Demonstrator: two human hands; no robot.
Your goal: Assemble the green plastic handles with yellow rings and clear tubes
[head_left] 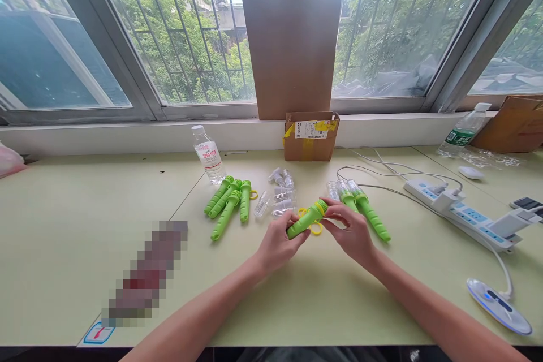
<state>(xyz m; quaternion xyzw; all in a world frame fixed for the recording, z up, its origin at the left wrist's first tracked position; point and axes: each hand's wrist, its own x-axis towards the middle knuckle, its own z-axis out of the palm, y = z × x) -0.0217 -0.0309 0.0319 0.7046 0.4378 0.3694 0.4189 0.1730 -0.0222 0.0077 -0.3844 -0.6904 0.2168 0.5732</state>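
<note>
My left hand (278, 240) is wrapped round the lower part of a green ridged tube (306, 220), which tilts up to the right. At its threaded top, around a yellow ring (321, 207), the fingers of my right hand (350, 233) are closed. Yellow rings (316, 228) lie on the table just behind the held tube. Several green tubes (227, 215) without caps rest to the left, beside another yellow ring (253, 194). Clear ridged caps (283, 193) are piled behind my hands. Green tubes with clear caps (371, 215) lie to the right, partly behind my right hand.
A water bottle (209, 157) stands at the back left and a small cardboard box (311, 138) at the back centre. White power strips (466, 214) with cables lie right. A white oval device (498, 306) is near the front right. Another bottle (464, 130) leans at the back right.
</note>
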